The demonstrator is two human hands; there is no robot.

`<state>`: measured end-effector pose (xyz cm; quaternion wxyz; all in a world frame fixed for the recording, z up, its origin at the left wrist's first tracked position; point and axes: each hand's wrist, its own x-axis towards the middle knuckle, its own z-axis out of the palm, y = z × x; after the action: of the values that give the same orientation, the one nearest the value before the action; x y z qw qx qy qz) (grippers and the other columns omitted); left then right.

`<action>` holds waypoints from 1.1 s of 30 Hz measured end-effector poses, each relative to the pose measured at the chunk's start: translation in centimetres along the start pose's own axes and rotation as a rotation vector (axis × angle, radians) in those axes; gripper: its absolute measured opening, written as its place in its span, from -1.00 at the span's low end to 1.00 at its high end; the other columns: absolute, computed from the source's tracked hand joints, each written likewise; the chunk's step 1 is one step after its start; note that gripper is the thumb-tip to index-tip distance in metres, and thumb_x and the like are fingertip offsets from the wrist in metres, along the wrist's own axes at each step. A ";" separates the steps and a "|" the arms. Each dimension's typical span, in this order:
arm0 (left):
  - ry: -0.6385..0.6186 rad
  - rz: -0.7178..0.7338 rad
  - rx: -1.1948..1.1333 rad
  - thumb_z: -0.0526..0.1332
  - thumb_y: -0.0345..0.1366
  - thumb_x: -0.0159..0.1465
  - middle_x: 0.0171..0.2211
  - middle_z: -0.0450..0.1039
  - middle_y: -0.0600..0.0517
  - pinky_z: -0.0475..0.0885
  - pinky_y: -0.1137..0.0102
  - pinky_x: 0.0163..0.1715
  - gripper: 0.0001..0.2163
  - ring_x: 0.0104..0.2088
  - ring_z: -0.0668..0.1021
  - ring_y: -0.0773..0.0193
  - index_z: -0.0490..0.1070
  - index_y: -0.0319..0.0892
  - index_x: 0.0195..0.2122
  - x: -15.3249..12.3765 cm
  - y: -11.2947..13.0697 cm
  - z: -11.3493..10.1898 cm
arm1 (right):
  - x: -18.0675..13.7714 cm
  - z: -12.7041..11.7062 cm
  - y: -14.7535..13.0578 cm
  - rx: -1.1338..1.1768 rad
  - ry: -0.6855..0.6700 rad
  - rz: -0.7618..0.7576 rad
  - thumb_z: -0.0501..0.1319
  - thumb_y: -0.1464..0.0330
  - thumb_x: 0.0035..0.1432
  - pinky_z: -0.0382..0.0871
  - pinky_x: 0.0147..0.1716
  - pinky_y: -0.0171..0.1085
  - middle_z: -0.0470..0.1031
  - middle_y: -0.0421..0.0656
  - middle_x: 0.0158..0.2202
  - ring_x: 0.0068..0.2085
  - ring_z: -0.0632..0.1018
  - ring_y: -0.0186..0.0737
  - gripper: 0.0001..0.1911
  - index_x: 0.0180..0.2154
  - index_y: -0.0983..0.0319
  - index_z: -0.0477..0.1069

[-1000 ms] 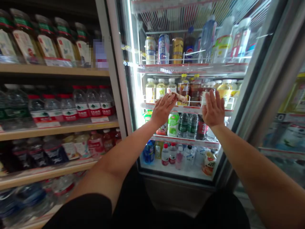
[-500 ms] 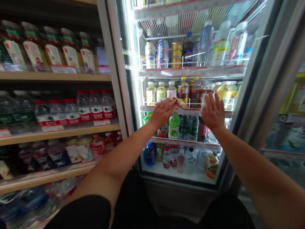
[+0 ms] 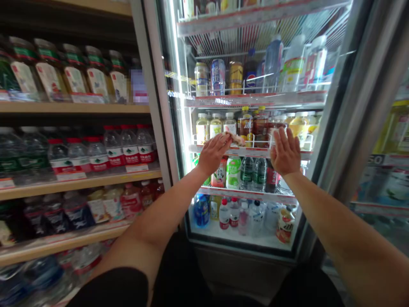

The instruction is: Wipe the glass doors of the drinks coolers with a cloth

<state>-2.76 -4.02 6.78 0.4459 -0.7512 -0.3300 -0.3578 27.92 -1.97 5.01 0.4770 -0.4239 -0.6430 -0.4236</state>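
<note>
Likely cloth point(image 3: 237, 139), well inside door frame point(image 3: 243, 249).

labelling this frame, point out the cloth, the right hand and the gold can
Cloth point(image 3: 237, 139): head view, on its exposed part.
Right hand point(image 3: 285, 152): head view, on the back.
Gold can point(image 3: 236, 79): head view, middle of its front.

pepsi logo point(image 3: 250, 76) on dark bottle point(image 3: 251, 69), "50" on far-right tag point(image 3: 375, 159)

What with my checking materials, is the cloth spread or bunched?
Bunched: the cloth pokes out crumpled past the left hand; any part beneath is hidden.
</note>
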 end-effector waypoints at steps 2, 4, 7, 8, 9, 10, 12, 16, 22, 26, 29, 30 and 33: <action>0.036 -0.104 0.005 0.00 -0.46 0.38 0.34 0.24 -0.04 0.30 0.10 0.30 -0.49 0.37 0.24 0.13 0.15 -0.08 0.36 0.0 -0.3 0.0 | 0.0 0.0 0.0 -0.005 0.011 0.000 -0.01 0.28 0.38 0.00 0.38 0.11 0.12 -0.03 0.42 0.45 0.06 -0.01 -0.38 0.41 0.21 0.02; 0.053 -0.146 0.012 -0.02 -0.47 0.38 0.35 0.22 -0.06 0.29 0.09 0.30 -0.49 0.37 0.23 0.11 0.15 -0.10 0.36 -0.3 -0.3 0.0 | 0.0 0.1 0.0 -0.007 0.023 0.001 -0.01 0.28 0.38 0.01 0.38 0.11 0.13 -0.02 0.41 0.45 0.07 -0.01 -0.38 0.41 0.21 0.03; 0.020 -0.047 0.013 -0.01 -0.47 0.38 0.33 0.26 -0.04 0.29 0.12 0.31 -0.51 0.37 0.24 0.11 0.21 -0.10 0.33 -1.0 -0.1 0.0 | 0.0 0.2 0.0 -0.008 0.033 -0.006 -0.01 0.28 0.38 0.02 0.38 0.11 0.13 -0.03 0.41 0.45 0.07 -0.01 -0.39 0.41 0.22 0.04; 0.004 -0.003 0.010 0.00 -0.47 0.38 0.32 0.27 -0.02 0.29 0.13 0.30 -0.52 0.37 0.25 0.12 0.23 -0.09 0.32 -1.2 -0.1 0.0 | -0.1 0.2 0.0 -0.010 0.036 -0.009 -0.01 0.28 0.38 0.02 0.38 0.10 0.14 -0.02 0.41 0.45 0.07 -0.01 -0.39 0.40 0.22 0.04; -0.006 0.026 0.007 0.00 -0.47 0.38 0.32 0.29 -0.01 0.29 0.13 0.30 -0.52 0.36 0.26 0.12 0.24 -0.08 0.31 -1.3 -0.2 0.0 | -0.1 0.2 0.1 -0.011 0.038 -0.012 -0.01 0.28 0.38 0.01 0.38 0.10 0.14 -0.02 0.41 0.45 0.07 -0.01 -0.39 0.40 0.22 0.05; -0.008 0.030 0.006 0.00 -0.48 0.38 0.31 0.30 -0.01 0.30 0.13 0.29 -0.52 0.36 0.27 0.13 0.23 -0.07 0.32 -1.3 -0.3 0.0 | -0.1 0.2 0.1 -0.012 0.037 -0.013 -0.01 0.28 0.38 0.01 0.38 0.10 0.14 -0.03 0.41 0.45 0.07 -0.02 -0.39 0.40 0.22 0.05; 0.017 -0.030 0.006 -0.01 -0.48 0.38 0.32 0.28 -0.03 0.32 0.10 0.27 -0.50 0.36 0.27 0.11 0.20 -0.07 0.33 -1.2 -0.5 0.0 | -0.1 0.2 0.0 -0.014 0.033 -0.009 -0.01 0.29 0.38 0.01 0.38 0.11 0.15 -0.03 0.41 0.45 0.07 -0.02 -0.39 0.40 0.22 0.04; 0.050 -0.110 0.012 -0.03 -0.47 0.38 0.34 0.24 -0.07 0.30 0.08 0.28 -0.48 0.37 0.24 0.09 0.15 -0.10 0.36 -1.3 -0.4 0.1 | -0.1 0.0 0.0 -0.005 0.013 0.005 -0.01 0.28 0.38 0.00 0.38 0.12 0.13 -0.03 0.42 0.45 0.06 -0.02 -0.38 0.41 0.21 0.02; 0.012 -0.003 0.029 0.00 -0.46 0.39 0.30 0.31 -0.01 0.30 0.16 0.27 -0.53 0.33 0.30 0.11 0.25 -0.09 0.31 -1.6 -0.5 0.0 | -0.1 -0.1 -0.2 0.019 -0.002 0.024 -0.02 0.28 0.38 -0.02 0.38 0.13 0.13 -0.02 0.42 0.45 0.07 0.00 -0.37 0.42 0.19 0.00; 0.049 -0.106 0.049 0.01 -0.46 0.37 0.34 0.25 -0.10 0.30 0.11 0.27 -0.52 0.35 0.28 0.04 0.20 -0.17 0.33 -1.3 -0.8 -0.1 | -0.1 -0.1 -0.2 0.010 0.005 0.022 -0.05 0.28 0.38 0.01 0.37 0.15 0.13 -0.04 0.42 0.44 0.09 0.01 -0.38 0.42 0.19 0.01; 0.031 -0.079 0.058 0.01 -0.46 0.38 0.33 0.26 -0.06 0.30 0.12 0.26 -0.53 0.34 0.29 0.04 0.23 -0.14 0.31 -1.5 -0.5 -0.1 | -0.1 0.0 -0.1 0.005 0.014 0.016 -0.04 0.28 0.38 0.01 0.37 0.14 0.14 -0.03 0.41 0.44 0.10 0.01 -0.38 0.41 0.21 0.03; 0.018 -0.049 0.057 0.01 -0.45 0.38 0.33 0.27 -0.03 0.31 0.13 0.26 -0.54 0.33 0.30 0.05 0.24 -0.12 0.31 -1.6 -0.4 -0.1 | -0.2 0.1 -0.1 0.004 0.016 0.013 -0.03 0.28 0.38 0.01 0.37 0.13 0.15 -0.02 0.41 0.44 0.10 0.01 -0.39 0.41 0.22 0.04; 0.012 -0.017 0.045 -0.02 -0.46 0.39 0.31 0.30 -0.01 0.33 0.15 0.25 -0.54 0.32 0.32 0.09 0.25 -0.10 0.30 -1.6 -0.6 -0.1 | -0.2 0.1 -0.1 0.008 0.013 0.015 -0.02 0.29 0.38 0.01 0.37 0.12 0.14 -0.03 0.41 0.45 0.08 0.00 -0.38 0.41 0.21 0.02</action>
<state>-4.11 -4.18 5.70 0.4617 -0.7358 -0.3418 -0.3586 27.82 -1.91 4.78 0.4859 -0.4241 -0.6384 -0.4200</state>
